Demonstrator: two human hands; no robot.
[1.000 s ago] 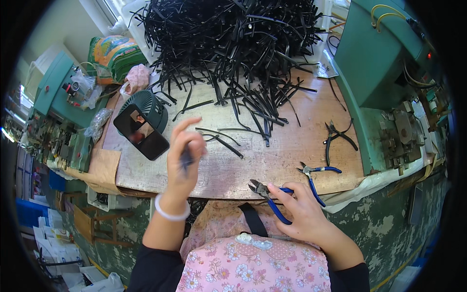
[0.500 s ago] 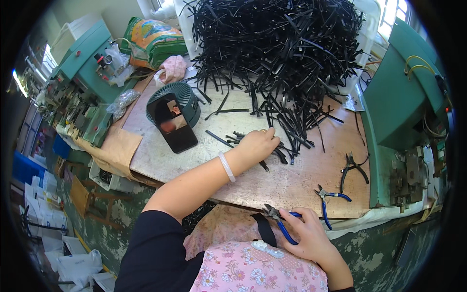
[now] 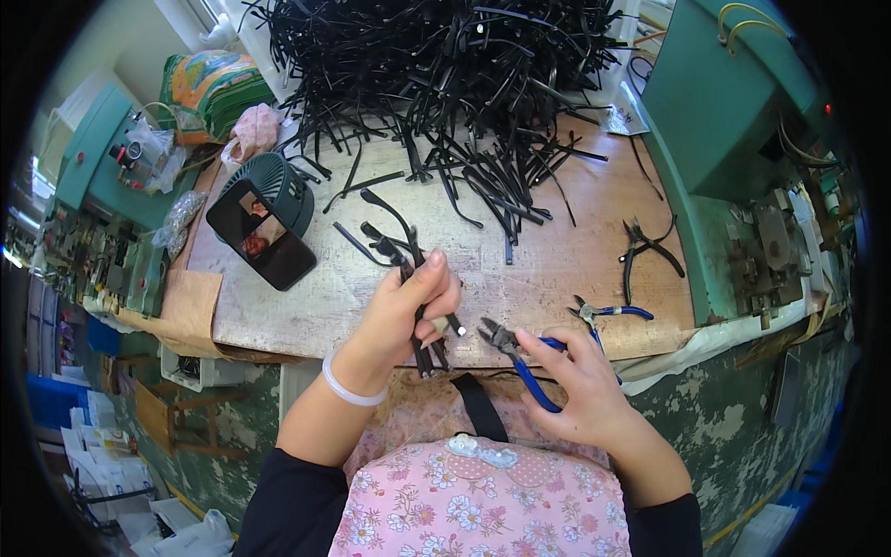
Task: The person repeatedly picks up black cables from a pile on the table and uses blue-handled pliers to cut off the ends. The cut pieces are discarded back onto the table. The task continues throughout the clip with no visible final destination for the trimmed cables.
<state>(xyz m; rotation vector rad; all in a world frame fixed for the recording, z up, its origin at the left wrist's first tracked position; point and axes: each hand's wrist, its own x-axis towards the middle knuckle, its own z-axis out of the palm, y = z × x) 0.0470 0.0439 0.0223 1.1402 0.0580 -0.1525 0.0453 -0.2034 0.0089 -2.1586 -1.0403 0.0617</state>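
My left hand [image 3: 413, 302] is closed around a small bundle of black eyeglass temples [image 3: 422, 359], held above the table's near edge. Their curved tips point away from me, and one cut end shows white toward the right. In my right hand [image 3: 583, 382] is a pair of blue-handled diagonal cutters [image 3: 525, 369]. The cutter jaws are parted and sit just right of the bundle, apart from it. A large heap of similar black temples [image 3: 445, 84] spills from a white bin [image 3: 608, 85] onto the far side of the table.
A phone [image 3: 264, 237] leans on a round green fan [image 3: 295, 200] at left. Blue-handled cutters [image 3: 608, 312] and black-handled pliers [image 3: 640, 249] lie at right. Green machines [image 3: 705, 139] flank the wooden table [image 3: 575, 251]. A pink cloth [image 3: 251, 133] rests back left.
My left hand has picked up temples from the tabletop and drawn them back toward me, beside the cutters. My right hand keeps hold of the cutters. The whole view has shifted.
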